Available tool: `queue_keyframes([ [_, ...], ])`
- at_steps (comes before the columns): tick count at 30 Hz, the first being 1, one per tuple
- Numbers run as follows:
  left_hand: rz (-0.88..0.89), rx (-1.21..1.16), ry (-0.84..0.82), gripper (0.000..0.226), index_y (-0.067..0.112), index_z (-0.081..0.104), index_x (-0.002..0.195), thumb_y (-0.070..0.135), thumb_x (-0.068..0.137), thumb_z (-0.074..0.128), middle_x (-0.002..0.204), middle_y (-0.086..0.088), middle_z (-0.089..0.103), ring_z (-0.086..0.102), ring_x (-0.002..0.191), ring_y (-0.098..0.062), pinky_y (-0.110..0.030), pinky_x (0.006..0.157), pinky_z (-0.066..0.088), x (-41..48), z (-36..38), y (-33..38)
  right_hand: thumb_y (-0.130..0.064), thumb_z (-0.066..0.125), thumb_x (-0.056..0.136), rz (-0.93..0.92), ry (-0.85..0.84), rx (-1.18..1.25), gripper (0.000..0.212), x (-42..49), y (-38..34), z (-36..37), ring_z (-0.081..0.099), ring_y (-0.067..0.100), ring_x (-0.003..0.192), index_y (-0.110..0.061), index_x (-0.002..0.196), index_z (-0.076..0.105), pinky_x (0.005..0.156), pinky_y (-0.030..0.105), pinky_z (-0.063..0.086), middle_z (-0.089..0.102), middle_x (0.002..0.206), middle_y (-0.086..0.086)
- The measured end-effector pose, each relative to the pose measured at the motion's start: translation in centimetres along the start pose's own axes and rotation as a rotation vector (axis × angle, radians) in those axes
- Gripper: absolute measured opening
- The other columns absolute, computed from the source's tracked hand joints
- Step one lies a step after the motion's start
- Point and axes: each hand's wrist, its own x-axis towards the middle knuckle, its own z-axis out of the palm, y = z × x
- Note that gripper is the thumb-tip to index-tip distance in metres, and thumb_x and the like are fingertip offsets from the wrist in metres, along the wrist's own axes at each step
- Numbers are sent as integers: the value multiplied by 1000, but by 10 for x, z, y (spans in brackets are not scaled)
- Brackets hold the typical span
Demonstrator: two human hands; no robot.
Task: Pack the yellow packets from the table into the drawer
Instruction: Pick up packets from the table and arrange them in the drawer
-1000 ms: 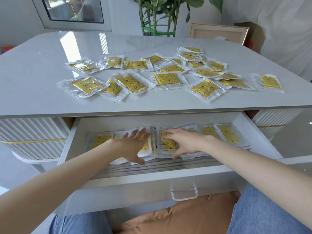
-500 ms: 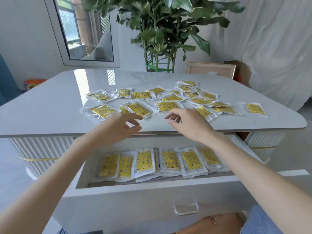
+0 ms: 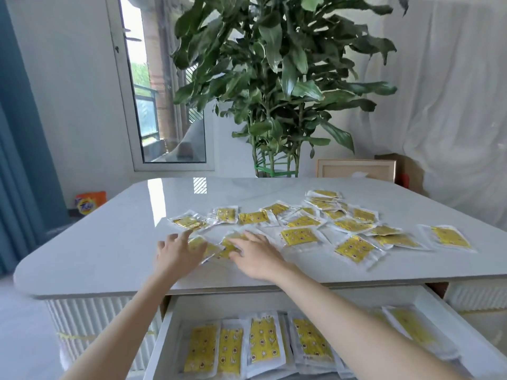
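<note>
Yellow packets (image 3: 300, 236) lie scattered over the white table (image 3: 104, 250), most of them to the right of the hands and beyond them, while a neat row already sits in the open drawer (image 3: 175, 319) below the wrists. The left hand (image 3: 178, 252) is spread wide, palm down, over a packet near the front edge; the right hand (image 3: 256, 255) lies just beside it with fingers fanned flat over another. Neither has closed on anything yet, as far as I can tell, though both are blurred.

From where I stand, the trouble looks likely to come from the wrappers. They are clear, glossy film on a glossy top, so flat fingers may just push a packet along instead of lifting it, and the ones under the hands sit near the table's front edge. A shove could send one off the lip, into the drawer crooked or past it to the floor.

The two packets under the hands seem to overlap, so a pinch might bring up both and drop one on the way down. The drawer row is tightly laid; a packet let fall carelessly could ride up on its neighbours and spoil the order, or later catch when the drawer is shut.
</note>
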Motion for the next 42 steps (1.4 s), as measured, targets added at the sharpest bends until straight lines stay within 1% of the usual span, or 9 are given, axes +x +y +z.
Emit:
queue_keyframes([
  [7, 26, -11, 38, 68, 33, 31, 146, 59, 86, 50, 149, -3, 35, 18, 140, -28, -38, 111, 22, 1, 11, -8, -23, 38, 97, -27, 54, -23, 38, -9, 21, -4, 41, 18, 135, -28, 127, 60, 105, 31, 35, 38, 151, -4],
  [9, 40, -75, 16, 66, 35, 34, 144, 50, 84, 57, 151, -5, 33, 16, 141, -27, -37, 112, 21, 4, 10, -11, -26, 43, 93, -2, 58, -32, 31, -6, 29, -16, 63, 16, 99, -31, 112, 68, 79, 27, 47, 56, 137, -5],
  [12, 31, -159, 45, 65, 38, 37, 142, 39, 82, 62, 155, -11, 24, 11, 144, -27, -38, 114, 18, 2, 10, -10, -26, 49, 88, 69, 195, 85, 25, 7, 37, -26, 54, 12, 61, -30, 106, 67, 60, 25, 43, 66, 120, -2],
  [16, -60, -200, 135, 67, 33, 36, 143, 55, 83, 57, 154, -17, 19, 7, 144, -29, -40, 115, 17, -2, 11, -4, -45, 53, 88, 263, 3, 41, 62, 28, 44, -24, 35, 30, 132, -22, 142, 32, 98, 38, 37, 43, 144, 6],
  [18, -86, -120, 131, 78, 31, 30, 146, 63, 79, 55, 149, -15, 29, 13, 142, -30, -40, 113, 20, 1, 13, -4, -57, 58, 82, 309, -60, -9, 84, 37, 43, -20, 16, 34, 143, -21, 149, 21, 106, 42, 31, 34, 152, 4],
  [26, -73, -150, 157, 98, 28, 16, 150, 63, 73, 65, 139, -12, 43, 24, 136, -28, -36, 108, 27, 1, 14, -10, -75, 75, 48, 435, -82, 10, 129, 53, 42, -24, 35, 31, 137, -16, 149, 21, 108, 47, 36, 33, 152, 7],
  [33, -78, -528, 245, 98, 21, 16, 149, 25, 73, 77, 121, -7, 58, 52, 115, -27, -38, 92, 44, 4, 13, -20, -68, 74, 63, 440, -52, 11, 106, 49, 38, -24, 52, 25, 120, -4, 140, 38, 84, 30, 45, 50, 123, 7],
  [38, -70, -331, 195, 99, 22, 13, 150, 47, 74, 72, 131, -5, 55, 51, 121, -29, -42, 99, 43, 2, 15, -18, -63, 76, 64, 460, -29, 38, 125, 43, 32, -21, 34, 28, 140, -6, 152, 8, 106, 37, 41, 25, 156, 10],
  [42, -51, -240, 169, 97, 25, 16, 149, 58, 73, 68, 133, -5, 56, 51, 122, -30, -40, 102, 40, 1, 14, -17, -47, 80, 70, 438, 19, 157, 106, 37, 29, -35, 45, 26, 130, -7, 148, 22, 95, 33, 46, 39, 148, 9],
])
